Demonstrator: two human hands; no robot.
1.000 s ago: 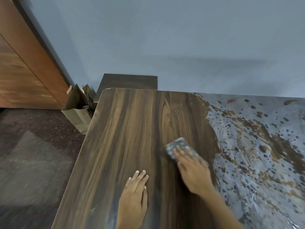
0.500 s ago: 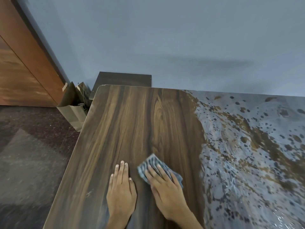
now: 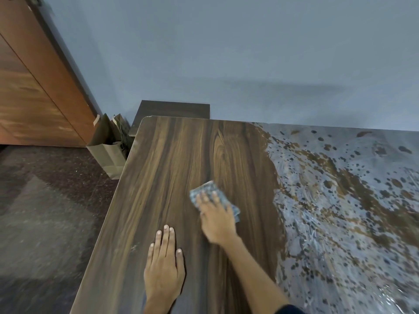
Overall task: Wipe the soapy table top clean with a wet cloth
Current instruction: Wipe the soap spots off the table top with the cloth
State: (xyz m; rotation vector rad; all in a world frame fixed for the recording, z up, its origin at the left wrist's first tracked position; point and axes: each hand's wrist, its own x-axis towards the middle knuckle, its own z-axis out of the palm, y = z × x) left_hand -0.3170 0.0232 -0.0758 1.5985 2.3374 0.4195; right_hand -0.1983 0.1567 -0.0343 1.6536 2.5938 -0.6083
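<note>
Cloth (image 3: pixel 207 191), blue-grey and folded small, lies flat on the table top (image 3: pixel 158 177) near the middle of the clean wood-grain part, under the fingers of the right hand. Going from the left: a wooden cupboard (image 3: pixel 29 98) stands against the blue wall (image 3: pixel 226 53), and a brown paper bag (image 3: pixel 106 152) sits on the dark floor (image 3: pixel 40 211) just beside the table's far left corner. A dark low stool or box (image 3: pixel 172 108) shows behind that corner. On the table, the left hand (image 3: pixel 164 268) rests palm down, fingers straight and together, holding nothing, near the front edge and well left of the cloth. The right hand (image 3: pixel 216 218) presses flat on the cloth with its fingers stretched out over it rather than curled round it; the cloth sticks out beyond the fingertips on the far side and to the right of the palm. It is blurred, so the finer lie of its fingers cannot be told. Right of the cloth, apart from it, the soapy film (image 3: pixel 340 211) covers the rest of the table top in grey-white streaks with brown spots showing through.
</note>
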